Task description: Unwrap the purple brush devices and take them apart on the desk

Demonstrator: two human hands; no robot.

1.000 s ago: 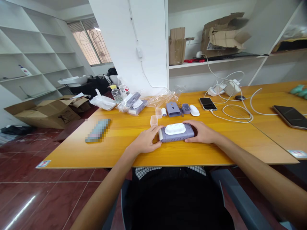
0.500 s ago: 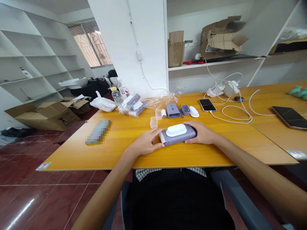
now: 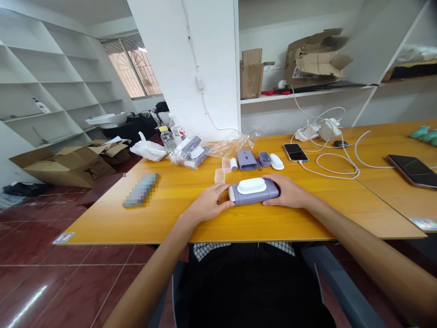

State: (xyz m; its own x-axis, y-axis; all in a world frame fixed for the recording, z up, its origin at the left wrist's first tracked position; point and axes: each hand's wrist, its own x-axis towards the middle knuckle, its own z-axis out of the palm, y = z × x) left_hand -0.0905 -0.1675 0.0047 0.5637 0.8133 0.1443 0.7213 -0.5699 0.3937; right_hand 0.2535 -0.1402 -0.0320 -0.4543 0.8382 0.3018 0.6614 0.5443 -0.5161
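— Lying flat on the table (image 3: 136,223), near the front edge: purple case (image 3: 254,197), white brush (image 3: 251,185) seated on top, bristles up.
— Clamped from both ends?
— Yes. Pinching the left end by the white roller (image 3: 232,193): left hand (image 3: 205,206), curled, thumb against fingertips. Cupped round the other end: right hand (image 3: 288,191), fingers pressed together.
— Braced like that against sliding on smooth wood, probably.
— Looks so. Steadied rather than lifted.
— And behind?
— Small clear cup (image 3: 219,175) just beyond the left fingertips, not touching. Further back, loose purple parts (image 3: 246,160) and a white oval piece (image 3: 276,161), laid in a row within reach. Phone (image 3: 295,152) on its cable, well apart.
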